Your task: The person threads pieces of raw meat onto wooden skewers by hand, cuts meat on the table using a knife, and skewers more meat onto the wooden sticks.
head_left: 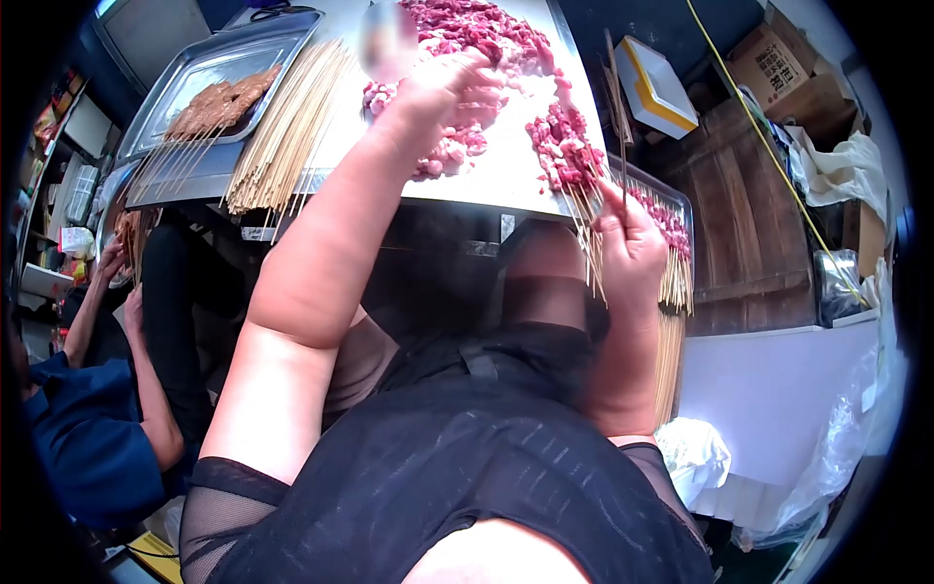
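My left hand point(459, 86) reaches over a heap of raw, diced pink and red meat point(482, 27) on the white tabletop point(511, 165). Its fingers curl down at the meat; what lies between them is hidden. By the table's right edge, my right hand point(634, 238) pinches a thin skewer point(624, 161) that points upward. Just left of that hand, several meat skewers point(564, 146) lie in a pile, their bare stick ends hanging past the front edge.
Bare bamboo sticks point(292, 127) lie left of the meat, beside a metal tray point(170, 102) with brown skewered meat point(222, 102). More loaded skewers point(666, 219) fill a right-hand tray. Another person point(97, 419) sits at left, hands on sticks. A white-and-yellow box point(657, 88) stands right.
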A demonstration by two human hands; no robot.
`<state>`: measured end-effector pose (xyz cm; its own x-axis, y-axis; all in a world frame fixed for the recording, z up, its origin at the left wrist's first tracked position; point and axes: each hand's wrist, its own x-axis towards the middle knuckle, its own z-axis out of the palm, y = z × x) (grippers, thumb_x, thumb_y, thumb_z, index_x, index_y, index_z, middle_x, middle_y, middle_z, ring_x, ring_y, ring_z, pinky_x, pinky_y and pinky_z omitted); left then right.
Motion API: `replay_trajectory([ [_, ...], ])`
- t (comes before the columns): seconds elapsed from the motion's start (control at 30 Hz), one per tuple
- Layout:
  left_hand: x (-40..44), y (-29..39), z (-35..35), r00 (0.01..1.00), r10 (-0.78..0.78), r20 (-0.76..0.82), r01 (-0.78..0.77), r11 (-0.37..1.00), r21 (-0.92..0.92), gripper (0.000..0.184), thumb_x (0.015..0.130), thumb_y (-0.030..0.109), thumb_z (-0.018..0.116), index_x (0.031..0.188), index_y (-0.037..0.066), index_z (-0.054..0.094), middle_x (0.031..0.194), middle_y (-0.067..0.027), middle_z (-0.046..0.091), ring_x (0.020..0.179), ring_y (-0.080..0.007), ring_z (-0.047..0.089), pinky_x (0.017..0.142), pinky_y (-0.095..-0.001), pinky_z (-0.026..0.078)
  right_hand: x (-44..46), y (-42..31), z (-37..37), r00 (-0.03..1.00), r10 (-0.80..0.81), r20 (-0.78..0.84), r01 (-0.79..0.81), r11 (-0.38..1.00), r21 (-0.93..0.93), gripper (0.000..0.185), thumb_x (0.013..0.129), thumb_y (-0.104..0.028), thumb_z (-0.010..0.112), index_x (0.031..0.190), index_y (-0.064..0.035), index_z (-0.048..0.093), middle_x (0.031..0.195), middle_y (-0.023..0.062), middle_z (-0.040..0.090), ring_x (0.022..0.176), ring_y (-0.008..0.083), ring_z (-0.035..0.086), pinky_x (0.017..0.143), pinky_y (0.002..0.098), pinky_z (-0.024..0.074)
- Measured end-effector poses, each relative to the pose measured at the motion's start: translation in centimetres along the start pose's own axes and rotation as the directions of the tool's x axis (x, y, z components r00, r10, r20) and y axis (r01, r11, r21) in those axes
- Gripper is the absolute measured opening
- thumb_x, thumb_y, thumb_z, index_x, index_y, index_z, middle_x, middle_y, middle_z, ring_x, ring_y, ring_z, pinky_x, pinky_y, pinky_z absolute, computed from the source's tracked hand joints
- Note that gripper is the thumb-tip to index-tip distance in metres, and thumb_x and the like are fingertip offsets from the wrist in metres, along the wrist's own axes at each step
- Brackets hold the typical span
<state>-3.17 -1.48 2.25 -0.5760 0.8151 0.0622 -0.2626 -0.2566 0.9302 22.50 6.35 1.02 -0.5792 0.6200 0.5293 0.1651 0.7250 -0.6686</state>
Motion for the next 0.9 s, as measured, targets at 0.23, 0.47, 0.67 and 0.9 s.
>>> replay_trajectory([
  [0.23, 1.6, 1.5, -4.2, 0.968, 0.194, -0.160, -0.177, 0.977, 0.115, 0.028, 0.090, 0.016, 0.056, 0.112, -0.001, 0.053, 0.097, -0.0132, 0.064, 0.082, -0.0170, 0.064, 0.071, -0.0258, 0.054, -0.1, 4.3, 0.5, 0.972, 0.146, 0.186, -0.007, 0.804, -0.595, 0.020, 0.088, -0.015, 0.051, 0.101, -0.0079, 0.064, 0.093, 0.0169, 0.062, 0.080, 0.0341, 0.059, 0.074, 0.0404, 0.0477],
  [0.47, 1.7, 1.4, -5.8, 0.948, 0.298, -0.108, -0.177, 0.781, 0.598, 0.024, 0.083, 0.021, 0.066, 0.097, 0.001, 0.064, 0.084, -0.0062, 0.063, 0.068, -0.0096, 0.057, 0.063, -0.0211, 0.048, 0.0, 1.5, -2.7, 0.981, -0.179, -0.069, 0.138, 0.908, -0.395, 0.025, 0.091, -0.019, 0.051, 0.110, -0.0057, 0.061, 0.083, 0.0089, 0.063, 0.064, 0.0189, 0.059, 0.060, 0.0308, 0.0477],
  [0.67, 0.0, 0.9, -3.6, 0.986, 0.164, 0.004, -0.015, 0.068, 0.998, 0.029, 0.077, 0.029, 0.071, 0.093, 0.006, 0.067, 0.078, -0.0114, 0.065, 0.072, -0.0227, 0.063, 0.071, -0.0329, 0.050, -5.9, -0.5, -0.4, 0.736, 0.342, 0.584, -0.661, 0.550, 0.511, 0.034, 0.096, -0.031, 0.044, 0.110, -0.0026, 0.057, 0.068, 0.0010, 0.057, 0.046, 0.0034, 0.043, 0.041, 0.0159, 0.0338],
  [0.9, 0.1, 0.3, -2.5, 0.944, 0.277, 0.177, -0.186, 0.009, 0.982, 0.029, 0.075, 0.026, 0.069, 0.098, 0.008, 0.066, 0.098, -0.0130, 0.061, 0.090, -0.0246, 0.060, 0.080, -0.0348, 0.048, -12.3, 1.8, 3.3, 0.455, 0.372, 0.809, -0.869, 0.384, 0.312, 0.034, 0.097, -0.033, 0.042, 0.101, -0.0032, 0.058, 0.064, -0.0014, 0.053, 0.049, 0.0030, 0.040, 0.046, 0.0168, 0.0326],
])
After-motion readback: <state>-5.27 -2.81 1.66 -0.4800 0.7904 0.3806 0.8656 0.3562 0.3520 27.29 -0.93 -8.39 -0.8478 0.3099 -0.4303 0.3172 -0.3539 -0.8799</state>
